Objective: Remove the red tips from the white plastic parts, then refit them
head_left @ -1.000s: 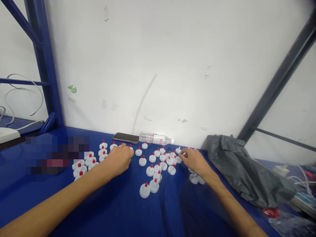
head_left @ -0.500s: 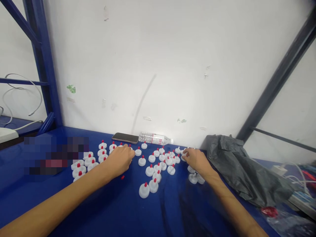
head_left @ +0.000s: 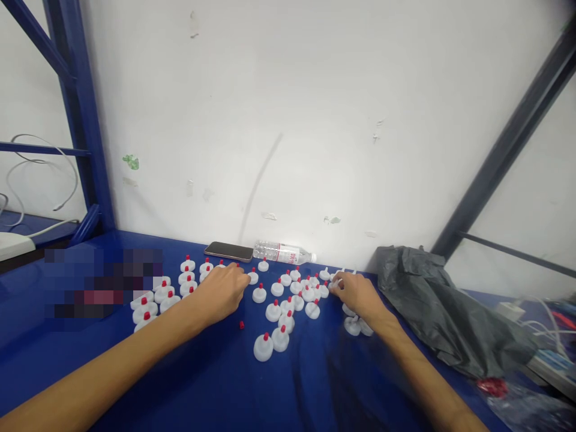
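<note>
My left hand (head_left: 224,291) is closed, knuckles up, among the white nozzle caps with red tips; whatever its fingers hold is hidden. A small loose red tip (head_left: 242,325) lies on the blue table just below it. My right hand (head_left: 357,294) pinches a white nozzle cap (head_left: 333,284) at the right side of the group. Between the hands, several white caps with red tips (head_left: 287,323) stand upright in a loose cluster. White caps without red tips (head_left: 352,326) lie beside and partly under my right wrist.
Rows of red-tipped caps (head_left: 164,293) stand at the left. A phone (head_left: 228,251) and a plastic bottle (head_left: 283,252) lie by the wall. A dark grey plastic bag (head_left: 441,312) is slumped at the right, near cables and a power strip (head_left: 551,366). Blue frame posts (head_left: 85,120) rise on the left.
The loose red tip has shifted to the right across the table. My left hand has moved slightly right, and my right fingers have closed in on a white cap.
</note>
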{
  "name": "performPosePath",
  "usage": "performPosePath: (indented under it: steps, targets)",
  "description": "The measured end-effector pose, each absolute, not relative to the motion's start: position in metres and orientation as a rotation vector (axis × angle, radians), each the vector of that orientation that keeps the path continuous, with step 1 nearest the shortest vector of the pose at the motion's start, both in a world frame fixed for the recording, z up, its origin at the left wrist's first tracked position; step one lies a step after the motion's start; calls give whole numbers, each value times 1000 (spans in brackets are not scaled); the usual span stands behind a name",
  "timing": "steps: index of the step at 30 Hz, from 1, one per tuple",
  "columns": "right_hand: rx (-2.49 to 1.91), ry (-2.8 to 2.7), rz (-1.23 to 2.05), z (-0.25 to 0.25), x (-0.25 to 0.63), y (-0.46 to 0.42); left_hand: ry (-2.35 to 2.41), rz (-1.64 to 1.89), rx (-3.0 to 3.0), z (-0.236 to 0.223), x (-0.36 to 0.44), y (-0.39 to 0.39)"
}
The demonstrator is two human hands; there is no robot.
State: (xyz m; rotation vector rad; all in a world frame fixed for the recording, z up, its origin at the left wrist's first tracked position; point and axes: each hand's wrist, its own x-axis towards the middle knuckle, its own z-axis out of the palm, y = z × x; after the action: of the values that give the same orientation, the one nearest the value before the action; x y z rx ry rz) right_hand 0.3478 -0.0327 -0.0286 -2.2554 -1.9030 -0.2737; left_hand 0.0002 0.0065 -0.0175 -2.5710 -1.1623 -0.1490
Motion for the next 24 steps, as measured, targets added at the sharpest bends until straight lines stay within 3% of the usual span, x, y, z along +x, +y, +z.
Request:
performPosePath:
  steps: [12,24]
  targets:
    - [-1917,-1868,-353,-18,332,-38,-1101,-288,-2550,-18,2,6]
    - [-1217,-2163,-340,-24,277,-58,-857,-815,-2694,-18,13,-3]
